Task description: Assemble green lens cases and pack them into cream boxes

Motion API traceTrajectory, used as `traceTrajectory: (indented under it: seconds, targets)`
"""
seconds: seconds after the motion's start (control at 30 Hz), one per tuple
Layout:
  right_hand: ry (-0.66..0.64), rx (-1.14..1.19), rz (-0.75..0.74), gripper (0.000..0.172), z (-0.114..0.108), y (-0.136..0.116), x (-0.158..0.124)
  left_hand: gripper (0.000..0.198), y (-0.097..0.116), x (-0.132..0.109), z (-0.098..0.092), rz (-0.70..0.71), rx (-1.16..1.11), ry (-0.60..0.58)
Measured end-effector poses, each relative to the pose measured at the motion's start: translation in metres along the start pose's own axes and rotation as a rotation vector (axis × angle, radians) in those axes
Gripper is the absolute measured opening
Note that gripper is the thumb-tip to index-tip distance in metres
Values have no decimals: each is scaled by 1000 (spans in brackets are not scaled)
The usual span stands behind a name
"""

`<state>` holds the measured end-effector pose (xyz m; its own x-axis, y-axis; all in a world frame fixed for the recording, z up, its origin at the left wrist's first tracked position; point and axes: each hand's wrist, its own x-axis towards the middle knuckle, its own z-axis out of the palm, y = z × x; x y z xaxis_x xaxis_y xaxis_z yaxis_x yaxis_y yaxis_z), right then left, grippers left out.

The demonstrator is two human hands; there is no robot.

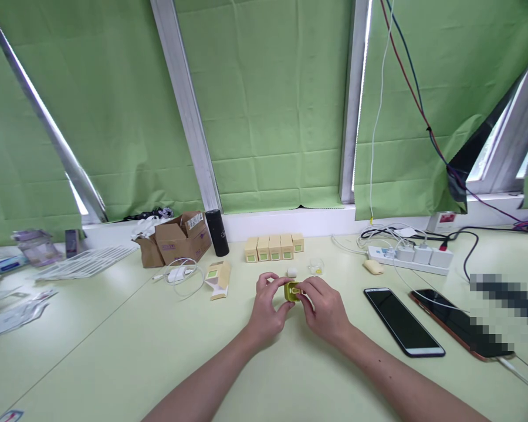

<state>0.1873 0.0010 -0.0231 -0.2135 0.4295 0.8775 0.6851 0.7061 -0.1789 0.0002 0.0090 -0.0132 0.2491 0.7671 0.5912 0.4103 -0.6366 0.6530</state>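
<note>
Between my two hands, just above the table, is a small yellow-green square container [292, 291] with a pale piece at its centre. My left hand [268, 308] grips its left side with thumb and fingers. The fingers of my right hand [324, 305] are pinched at its right edge, by the pale piece; whether they hold that piece or the rim, I cannot tell. Just beyond the container stands a small white cylindrical cap [291, 272]. Right of the cap lies a clear plastic piece [317, 267] with a bit of yellow in it.
Several small cream boxes [269, 248] stand in a row at the back. An opened cream box [218, 280], a charger with cable [178, 274], a cardboard box [182, 237] and a black cylinder [217, 233] are left. Two phones [403, 321] and a power strip [409, 259] lie right.
</note>
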Motion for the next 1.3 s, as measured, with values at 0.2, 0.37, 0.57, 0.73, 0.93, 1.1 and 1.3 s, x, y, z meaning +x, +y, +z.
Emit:
traceTrajectory:
  seconds: [0.2, 0.37, 0.57, 0.73, 0.93, 1.1, 1.3]
  targets:
    - [-24, -122, -69, 20, 1, 1, 2, 47, 3, 0, -1, 9, 25, -8]
    - [-38, -149, -94, 21, 0, 1, 5, 47, 4, -1, -2, 21, 32, -2]
    - [-51, -155, -111, 23, 2, 4, 3, 47, 4, -1, -2, 22, 36, 1]
    - [-62, -154, -115, 24, 4, 7, 1, 47, 3, 0, -2, 24, 23, -2]
    - [-51, -120, -129, 24, 4, 7, 2, 47, 4, 0, -2, 21, 22, -5]
    - [-27, -95, -104, 23, 4, 5, 2, 47, 1, 0, -1, 24, 9, -8]
    - [6, -60, -82, 24, 6, 5, 2, 49, 1, 0, -1, 10, 3, -11]
